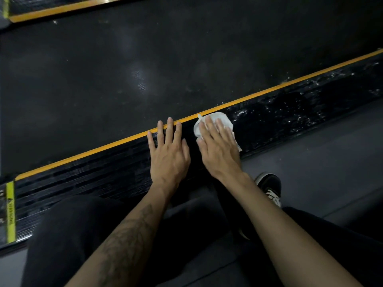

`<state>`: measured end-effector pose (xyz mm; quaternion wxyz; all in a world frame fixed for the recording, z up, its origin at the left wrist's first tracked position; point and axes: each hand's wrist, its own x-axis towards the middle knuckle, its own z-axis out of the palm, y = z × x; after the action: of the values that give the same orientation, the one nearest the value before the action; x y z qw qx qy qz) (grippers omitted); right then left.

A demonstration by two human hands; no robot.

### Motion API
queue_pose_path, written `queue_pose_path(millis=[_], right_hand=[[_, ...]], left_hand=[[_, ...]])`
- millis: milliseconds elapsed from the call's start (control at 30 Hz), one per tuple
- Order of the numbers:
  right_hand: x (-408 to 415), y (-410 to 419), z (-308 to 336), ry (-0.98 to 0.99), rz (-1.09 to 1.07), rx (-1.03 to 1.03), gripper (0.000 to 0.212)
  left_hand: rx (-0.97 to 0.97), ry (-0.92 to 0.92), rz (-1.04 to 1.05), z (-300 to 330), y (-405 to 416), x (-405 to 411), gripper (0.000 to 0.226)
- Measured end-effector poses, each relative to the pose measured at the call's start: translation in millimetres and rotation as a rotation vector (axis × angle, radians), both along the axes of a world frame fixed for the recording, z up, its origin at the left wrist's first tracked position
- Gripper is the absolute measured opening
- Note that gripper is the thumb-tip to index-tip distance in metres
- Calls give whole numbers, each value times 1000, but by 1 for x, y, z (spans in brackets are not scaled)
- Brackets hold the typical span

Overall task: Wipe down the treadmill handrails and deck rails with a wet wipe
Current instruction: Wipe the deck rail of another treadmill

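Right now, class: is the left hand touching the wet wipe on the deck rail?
Apart. The head view shows the left hand flat on the deck rail, with a dark strip of rail between it and the wet wipe under the right hand.

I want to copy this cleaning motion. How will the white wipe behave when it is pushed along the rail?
The wet wipe looks limp: it lies crumpled under the flat right hand, so it will probably bunch rather than slide stiffly. The deck rail glistens with droplets beside it, so it likely glides easily. It seems very light.
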<state>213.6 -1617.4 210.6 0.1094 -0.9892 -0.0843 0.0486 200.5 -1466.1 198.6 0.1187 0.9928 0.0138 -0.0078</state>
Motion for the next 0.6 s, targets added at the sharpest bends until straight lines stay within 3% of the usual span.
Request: queue_pose_path(millis=[67,200,400,533,600], right_hand=[[2,-15,0,-10,43,-26,54],[14,-24,3,-15,-148,31,54],[-13,-23,-1,-4,136,27,54],[-2,-31,-2,-13,-109,19,54],[-11,-13,-2,-34,-133,23,57]], left_hand=[[6,-2,-2,0,0,0,57],[3,-8,-2,0,0,0,57],[20,4,-6,1,1,0,57],[11,8,-7,2,0,0,57],[11,13,-4,3,-1,0,56]])
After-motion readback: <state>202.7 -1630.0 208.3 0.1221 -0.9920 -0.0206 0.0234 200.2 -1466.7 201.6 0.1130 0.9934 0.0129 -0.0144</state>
